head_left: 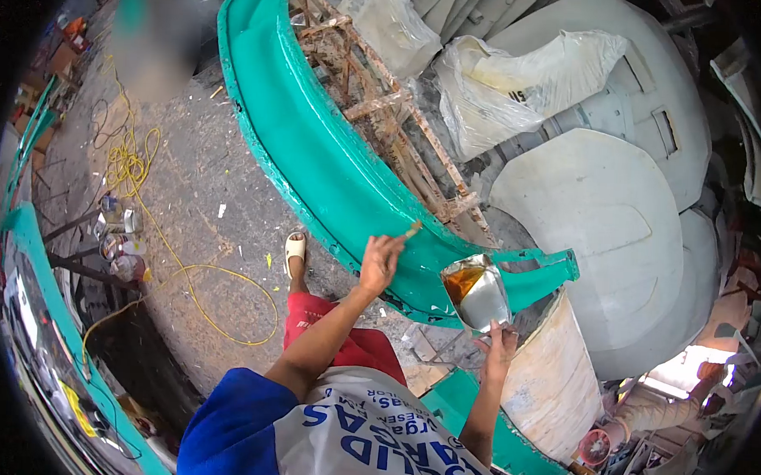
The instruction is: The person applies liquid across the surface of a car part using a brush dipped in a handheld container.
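Near the centre, my left hand (pixel 380 263) is closed around a small brush (pixel 413 230), held just over the long curved green mold (pixel 349 185). The brush tip is near the mold's inner edge. Lower right of it, my right hand (pixel 499 346) grips the bottom edge of an open metal can (pixel 485 303). Amber liquid (pixel 461 282) lies in one side of the tilted can, whose inside is shiny. The can hangs over the narrower right end of the mold.
A rusty metal frame (pixel 394 111) supports the mold. Large pale panels (pixel 593 238) and plastic-wrapped pieces (pixel 532 83) stand at right. A yellow hose (pixel 133 163) winds over the floor at left, beside jars (pixel 121 243). A blurred shape at upper left cannot be made out.
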Tool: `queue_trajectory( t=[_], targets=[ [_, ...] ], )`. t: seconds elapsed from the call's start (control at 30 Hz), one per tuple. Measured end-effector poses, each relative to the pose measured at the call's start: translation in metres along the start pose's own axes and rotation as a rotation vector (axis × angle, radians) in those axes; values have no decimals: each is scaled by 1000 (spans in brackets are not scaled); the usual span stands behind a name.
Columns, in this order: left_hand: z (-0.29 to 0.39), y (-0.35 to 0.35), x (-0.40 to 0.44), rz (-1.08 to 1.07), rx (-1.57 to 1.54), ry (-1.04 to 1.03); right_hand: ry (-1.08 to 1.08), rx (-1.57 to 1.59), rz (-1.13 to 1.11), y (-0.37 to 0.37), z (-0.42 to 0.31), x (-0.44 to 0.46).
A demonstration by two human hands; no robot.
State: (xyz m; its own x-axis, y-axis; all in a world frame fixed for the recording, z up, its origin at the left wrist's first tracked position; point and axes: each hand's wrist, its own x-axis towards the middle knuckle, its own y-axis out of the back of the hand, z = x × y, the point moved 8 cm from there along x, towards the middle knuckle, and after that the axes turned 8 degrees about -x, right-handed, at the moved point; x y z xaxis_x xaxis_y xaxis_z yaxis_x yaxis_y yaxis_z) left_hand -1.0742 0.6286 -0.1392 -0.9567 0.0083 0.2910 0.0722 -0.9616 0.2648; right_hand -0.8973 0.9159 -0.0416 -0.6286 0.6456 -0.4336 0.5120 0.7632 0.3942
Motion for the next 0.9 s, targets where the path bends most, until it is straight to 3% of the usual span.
queue_trajectory(
  t=[0.13,0.2,0.3,0.37,0.47,0.57,0.63,0.77,0.9],
  targets=[
    [-17,8,14,-45,-59,7,31,-4,-3,1,2,-4],
    [-43,30,30,59,-21,-63,33,39,7,0,-5,-13],
    [-51,71,52,213,2,4,60,-35,8,2,-4,-15],
    [-59,96,50,400,98,264,62,-21,1,2,-4,-15],
    [-40,46,31,346,55,14,69,-15,-6,1,-3,-15],
    [-7,19,11,243,119,122,84,-34,-8,0,-7,-14],
    [5,3,6,39,28,106,86,-46,-12,0,-11,-14],
    [-19,9,20,-22,-32,82,55,-80,-11,-4,-12,-17],
    [-47,52,72,92,-22,-13,44,-78,-20,-4,-7,-16]
  ],
)
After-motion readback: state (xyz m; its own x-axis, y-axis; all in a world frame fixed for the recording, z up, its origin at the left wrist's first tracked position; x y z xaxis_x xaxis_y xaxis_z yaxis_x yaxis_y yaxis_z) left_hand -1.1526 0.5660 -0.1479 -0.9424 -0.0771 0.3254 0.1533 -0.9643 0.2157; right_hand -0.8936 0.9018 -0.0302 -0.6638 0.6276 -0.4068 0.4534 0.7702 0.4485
